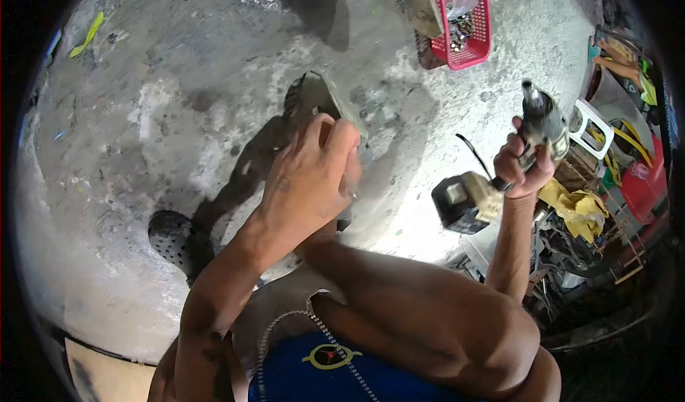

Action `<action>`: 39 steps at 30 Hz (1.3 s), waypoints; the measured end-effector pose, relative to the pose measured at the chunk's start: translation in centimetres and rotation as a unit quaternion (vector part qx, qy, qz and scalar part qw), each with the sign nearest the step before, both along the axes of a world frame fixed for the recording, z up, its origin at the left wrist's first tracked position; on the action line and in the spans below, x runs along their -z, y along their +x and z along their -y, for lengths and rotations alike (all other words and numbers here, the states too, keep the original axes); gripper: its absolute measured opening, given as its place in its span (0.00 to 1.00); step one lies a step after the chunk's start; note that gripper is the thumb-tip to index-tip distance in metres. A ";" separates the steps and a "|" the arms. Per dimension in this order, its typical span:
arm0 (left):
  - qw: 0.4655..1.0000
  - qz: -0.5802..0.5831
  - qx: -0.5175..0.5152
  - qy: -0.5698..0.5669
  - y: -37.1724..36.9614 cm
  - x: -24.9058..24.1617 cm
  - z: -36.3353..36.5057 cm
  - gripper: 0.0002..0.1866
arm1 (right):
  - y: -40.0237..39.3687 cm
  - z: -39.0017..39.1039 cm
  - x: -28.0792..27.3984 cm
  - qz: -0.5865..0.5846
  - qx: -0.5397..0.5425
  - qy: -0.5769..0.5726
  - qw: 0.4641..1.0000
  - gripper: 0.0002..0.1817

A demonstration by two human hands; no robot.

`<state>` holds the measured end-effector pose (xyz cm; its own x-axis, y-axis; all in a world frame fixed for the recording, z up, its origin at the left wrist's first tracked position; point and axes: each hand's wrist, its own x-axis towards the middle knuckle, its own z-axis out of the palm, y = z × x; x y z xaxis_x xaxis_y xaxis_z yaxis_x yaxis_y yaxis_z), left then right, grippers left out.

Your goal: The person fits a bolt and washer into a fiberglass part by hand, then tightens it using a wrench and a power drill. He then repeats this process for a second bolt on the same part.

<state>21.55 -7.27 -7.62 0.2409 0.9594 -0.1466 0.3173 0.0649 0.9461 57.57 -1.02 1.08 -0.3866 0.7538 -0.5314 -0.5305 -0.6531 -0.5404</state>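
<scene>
My right hand (524, 163) is wrapped round the handle of a cordless impact wrench (546, 120), held off to the right. Its dark nose points up and away, and the black and tan battery (460, 202) hangs at the lower left. In front of me, my left hand (310, 170) is closed, its fingers curled downward at a grey, flat-sided piece (321, 94) close over the floor. The fingers and knuckles hide much of what they grip, and I cannot tell whether it is this piece or something smaller.
A pink plastic basket (471, 63) with small metal parts and a clear bag stands at the far side. A clutter of tools, a yellow cloth (578, 206) and a white frame (591, 131) lies at right. A dark clog (175, 241) rests on the concrete floor (107, 145).
</scene>
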 end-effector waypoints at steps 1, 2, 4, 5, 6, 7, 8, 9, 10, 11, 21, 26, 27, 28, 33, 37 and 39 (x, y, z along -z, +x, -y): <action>1.000 0.004 0.013 -0.003 0.3 0.1 -0.1 0.12 | 0.7 0.4 -0.1 0.020 -0.034 0.002 0.999 0.41; 1.000 0.005 0.015 -0.002 0.6 0.3 -0.2 0.12 | -0.3 0.5 -0.6 0.074 -0.052 0.013 0.996 0.41; 0.999 0.005 -0.017 0.038 0.4 0.7 -0.1 0.11 | -2.8 0.8 -0.9 0.263 -0.067 0.001 0.962 0.38; 0.999 -0.007 -0.009 0.033 -0.2 0.8 -0.3 0.11 | -3.0 1.6 -0.2 0.372 -0.068 -0.012 0.926 0.31; 0.998 0.033 -0.041 0.026 -0.8 0.8 -0.4 0.10 | -3.5 2.3 1.5 0.464 -0.060 -0.008 0.884 0.23; 0.994 0.072 -0.076 0.018 -1.6 0.8 -0.4 0.09 | -3.5 3.5 3.4 0.573 -0.105 0.039 0.812 0.21; 0.996 0.057 -0.073 0.011 -2.5 0.8 -0.3 0.09 | -3.6 4.6 5.0 0.669 -0.150 0.089 0.722 0.18; 0.992 0.088 -0.084 -0.032 -3.4 0.8 -0.4 0.08 | -5.7 5.3 5.9 0.678 -0.097 0.159 0.711 0.19; 0.986 0.117 -0.096 -0.072 -4.3 0.8 -0.4 0.06 | -4.4 6.1 7.0 0.717 -0.155 0.099 0.673 0.24; 0.967 0.179 -0.111 -0.145 -4.9 1.4 -0.2 0.06 | -4.0 6.8 8.0 0.731 -0.169 0.164 0.640 0.29; 0.940 0.256 -0.139 -0.178 -6.2 2.9 0.3 0.09 | -15.4 3.8 4.3 0.685 -0.235 0.284 0.628 0.35; 0.946 0.267 -0.135 -0.123 -4.6 2.6 0.5 0.10 | -22.0 4.3 5.4 0.522 -0.216 0.270 0.780 0.18; 0.957 0.238 -0.103 -0.126 -4.7 2.5 0.5 0.11 | -22.5 5.0 6.1 0.478 -0.157 0.213 0.838 0.14; 0.967 0.208 -0.070 -0.132 -4.9 2.4 0.6 0.11 | -22.5 5.3 6.3 0.474 -0.156 0.213 0.840 0.14; 0.984 0.120 -0.133 0.012 -2.4 3.2 0.8 0.13 | -20.4 4.6 6.7 0.343 -0.145 0.082 0.925 0.09; 0.984 0.076 -0.122 0.108 0.4 3.3 0.5 0.15 | -19.1 4.6 6.5 0.338 -0.160 0.089 0.923 0.11; 0.981 0.063 -0.119 0.137 1.2 3.2 0.4 0.14 | -18.9 4.7 6.2 0.341 -0.146 0.094 0.924 0.11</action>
